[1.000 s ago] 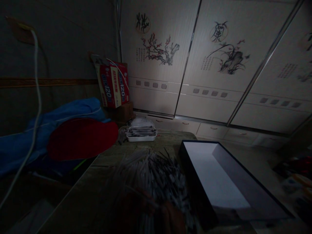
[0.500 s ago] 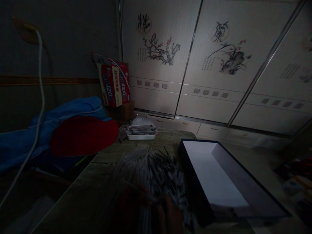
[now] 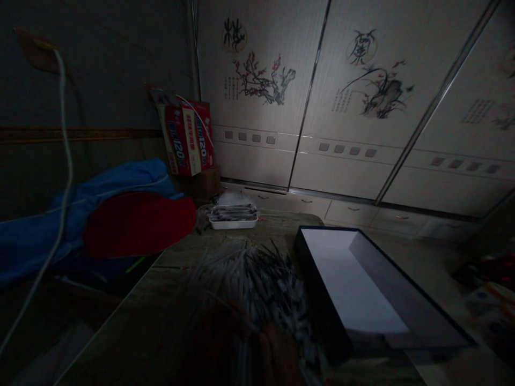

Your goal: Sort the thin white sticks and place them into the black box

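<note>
In the dim lower middle of the head view, my right hand (image 3: 279, 348) is closed at one end of a thin stick-like piece (image 3: 229, 306). My left hand (image 3: 211, 338) is a dark shape beside it, closed around the same piece, its fingers mostly lost in shadow. Both hands are close together over the near part of a pile of thin grey and black strips (image 3: 261, 279) on the table (image 3: 173, 252). What lies between the palms is too dark to make out.
An open black box with a white inside (image 3: 354, 284) stands right of the pile. A white tray of strips (image 3: 233, 222) sits at the table's far edge. Left are a red round seat (image 3: 139, 224), blue cloth (image 3: 120, 179) and a white cable (image 3: 64, 161). Red cartons (image 3: 187, 139) stand behind.
The fingers of my right hand have drawn closer together around the thin piece. The piece has shifted very slightly. The pile and box stay put, with a small shift of the view.
</note>
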`<state>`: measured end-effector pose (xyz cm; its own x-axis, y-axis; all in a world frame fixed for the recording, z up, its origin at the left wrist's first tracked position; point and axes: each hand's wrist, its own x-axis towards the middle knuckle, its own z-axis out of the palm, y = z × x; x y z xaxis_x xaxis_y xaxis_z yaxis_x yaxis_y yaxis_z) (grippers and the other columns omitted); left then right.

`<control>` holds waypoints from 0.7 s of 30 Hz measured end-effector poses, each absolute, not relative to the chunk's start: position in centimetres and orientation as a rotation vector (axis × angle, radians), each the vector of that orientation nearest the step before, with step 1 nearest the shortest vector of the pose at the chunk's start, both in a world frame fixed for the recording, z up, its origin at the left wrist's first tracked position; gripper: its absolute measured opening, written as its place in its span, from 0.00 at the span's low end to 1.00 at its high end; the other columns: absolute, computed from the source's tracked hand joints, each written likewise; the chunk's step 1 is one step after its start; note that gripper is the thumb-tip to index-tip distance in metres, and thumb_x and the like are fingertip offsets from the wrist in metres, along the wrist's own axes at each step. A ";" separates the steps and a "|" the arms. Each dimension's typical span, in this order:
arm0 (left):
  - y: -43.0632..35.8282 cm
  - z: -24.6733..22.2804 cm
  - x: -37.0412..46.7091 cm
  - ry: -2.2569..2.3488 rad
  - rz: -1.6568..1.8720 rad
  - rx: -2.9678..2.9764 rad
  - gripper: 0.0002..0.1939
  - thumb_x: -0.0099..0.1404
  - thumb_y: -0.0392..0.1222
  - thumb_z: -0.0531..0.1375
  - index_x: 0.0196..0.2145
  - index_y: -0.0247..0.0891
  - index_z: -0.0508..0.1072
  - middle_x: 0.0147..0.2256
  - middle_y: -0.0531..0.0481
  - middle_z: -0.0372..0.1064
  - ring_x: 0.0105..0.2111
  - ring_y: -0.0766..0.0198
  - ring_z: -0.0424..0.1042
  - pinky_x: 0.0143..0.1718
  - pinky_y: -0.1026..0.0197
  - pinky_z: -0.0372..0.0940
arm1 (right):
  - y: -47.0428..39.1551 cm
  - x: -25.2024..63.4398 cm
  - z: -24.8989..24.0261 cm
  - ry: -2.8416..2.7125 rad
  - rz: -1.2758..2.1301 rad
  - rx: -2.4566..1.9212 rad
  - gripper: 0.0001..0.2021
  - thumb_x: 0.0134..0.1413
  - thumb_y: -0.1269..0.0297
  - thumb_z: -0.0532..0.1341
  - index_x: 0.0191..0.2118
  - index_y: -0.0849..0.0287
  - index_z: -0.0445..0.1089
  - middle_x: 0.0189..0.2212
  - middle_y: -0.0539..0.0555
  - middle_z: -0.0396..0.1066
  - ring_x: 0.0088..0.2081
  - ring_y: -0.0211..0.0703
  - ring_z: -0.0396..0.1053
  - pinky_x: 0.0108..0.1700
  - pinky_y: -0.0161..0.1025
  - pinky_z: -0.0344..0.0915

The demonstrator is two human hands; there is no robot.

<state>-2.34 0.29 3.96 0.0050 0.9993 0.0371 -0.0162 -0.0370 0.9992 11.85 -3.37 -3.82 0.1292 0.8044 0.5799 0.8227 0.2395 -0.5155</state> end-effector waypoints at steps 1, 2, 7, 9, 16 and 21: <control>0.3 3.9 -2.4 1.182 1.239 1.226 0.13 0.66 0.46 0.58 0.45 0.37 0.72 0.43 0.47 0.72 0.38 0.61 0.73 0.37 0.55 0.71 | -3.4 11.8 -3.9 -1.620 0.008 -1.550 0.21 0.68 0.51 0.42 0.31 0.51 0.67 0.21 0.50 0.71 0.22 0.42 0.70 0.25 0.37 0.60; 0.2 3.9 -2.5 1.187 1.237 1.225 0.13 0.66 0.46 0.58 0.45 0.36 0.72 0.43 0.48 0.72 0.37 0.62 0.73 0.37 0.55 0.71 | -3.4 11.7 -3.9 -1.598 0.041 -1.557 0.21 0.67 0.50 0.43 0.34 0.51 0.68 0.23 0.51 0.72 0.24 0.43 0.71 0.26 0.37 0.61; 0.3 4.0 -2.7 1.202 1.206 1.231 0.13 0.66 0.47 0.58 0.42 0.35 0.72 0.40 0.49 0.73 0.35 0.63 0.74 0.35 0.57 0.71 | -3.4 12.0 -3.8 -1.654 0.128 -1.497 0.23 0.69 0.52 0.39 0.35 0.53 0.67 0.26 0.51 0.72 0.28 0.42 0.71 0.30 0.36 0.60; 0.3 4.0 -2.7 1.200 1.191 1.231 0.13 0.66 0.47 0.58 0.43 0.35 0.72 0.40 0.49 0.73 0.35 0.63 0.74 0.35 0.57 0.71 | -3.4 12.2 -3.8 -1.685 0.105 -1.489 0.24 0.69 0.52 0.38 0.32 0.53 0.66 0.24 0.50 0.70 0.26 0.40 0.69 0.29 0.35 0.59; 0.1 3.9 -2.5 1.194 1.184 1.214 0.13 0.66 0.46 0.58 0.44 0.36 0.72 0.41 0.48 0.73 0.36 0.63 0.74 0.36 0.56 0.71 | -3.4 12.2 -4.2 -1.658 -0.084 -1.464 0.25 0.70 0.55 0.38 0.26 0.53 0.63 0.16 0.46 0.64 0.17 0.36 0.63 0.21 0.33 0.54; 0.2 4.1 -2.4 1.189 1.184 1.217 0.13 0.66 0.48 0.58 0.41 0.35 0.73 0.39 0.49 0.74 0.34 0.63 0.74 0.36 0.56 0.71 | -3.2 11.8 -3.6 -1.618 0.055 -1.463 0.22 0.69 0.53 0.41 0.32 0.52 0.66 0.19 0.47 0.69 0.20 0.38 0.68 0.23 0.34 0.56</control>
<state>-2.45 0.24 4.12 0.0293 0.9996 -0.0060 -0.0023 0.0060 1.0000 11.83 -3.18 -3.58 0.1338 0.8030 0.5807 0.7617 0.2915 -0.5786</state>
